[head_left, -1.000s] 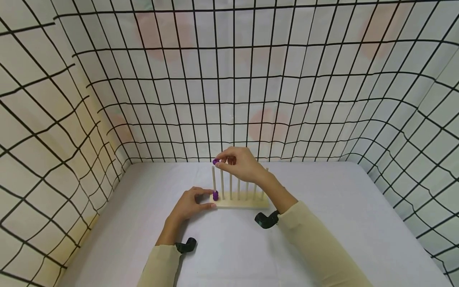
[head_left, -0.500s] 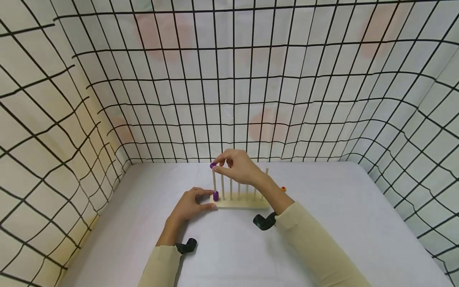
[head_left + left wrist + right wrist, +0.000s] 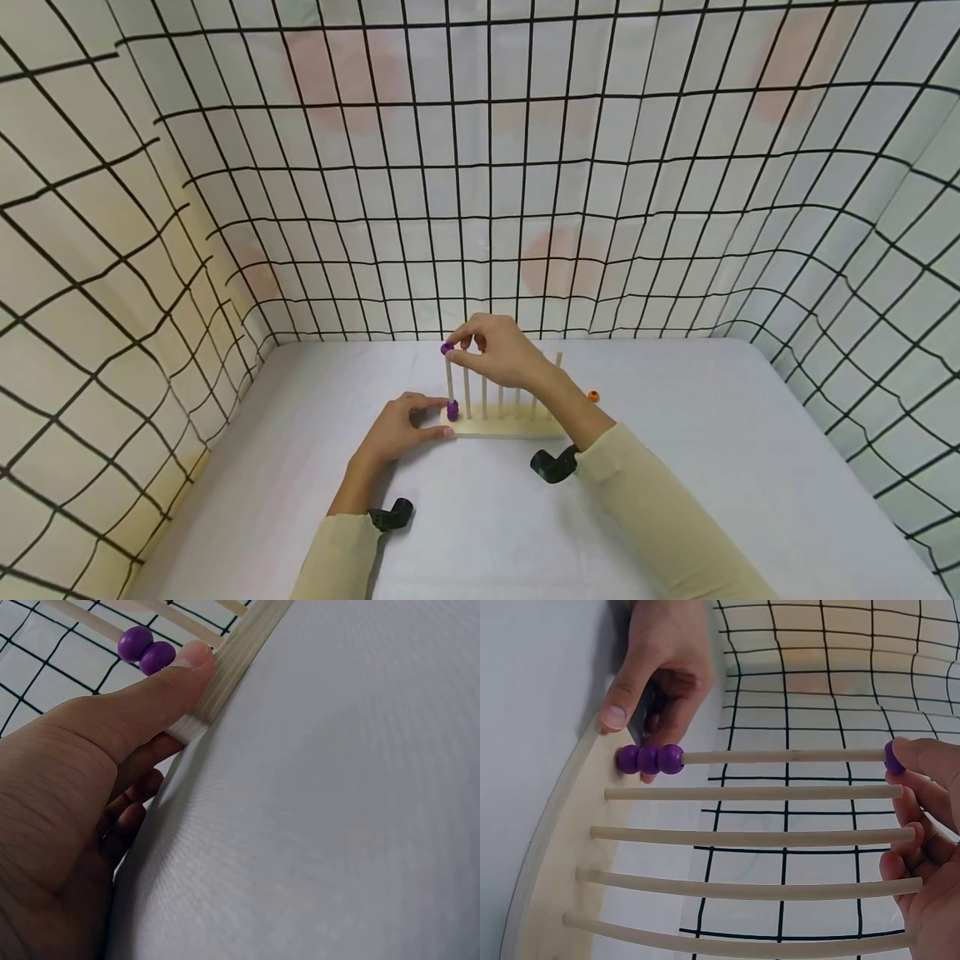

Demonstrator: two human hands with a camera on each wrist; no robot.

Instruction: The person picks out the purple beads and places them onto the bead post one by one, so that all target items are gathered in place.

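A wooden peg stand (image 3: 506, 427) with a row of upright pegs stands on the white table. My left hand (image 3: 392, 429) grips its left end, thumb at the front edge and a finger behind. Three purple beads (image 3: 651, 760) sit at the bottom of the leftmost peg, shown in the right wrist view. At that peg's top, my right hand (image 3: 497, 352) pinches another purple bead (image 3: 892, 757) between thumb and index finger; the bead is at the tip. The left wrist view shows the left thumb (image 3: 169, 686) near two stacked beads (image 3: 146, 651).
An orange bead (image 3: 593, 397) lies on the table (image 3: 697, 467) behind the right forearm. Black wire mesh (image 3: 491, 192) surrounds the table's back and sides. Small black wrist cameras (image 3: 553, 465) are strapped to both wrists.
My right hand has moved a little left and down, bringing the purple bead onto the leftmost peg's tip. The orange bead has come into view. My left hand stays in place.
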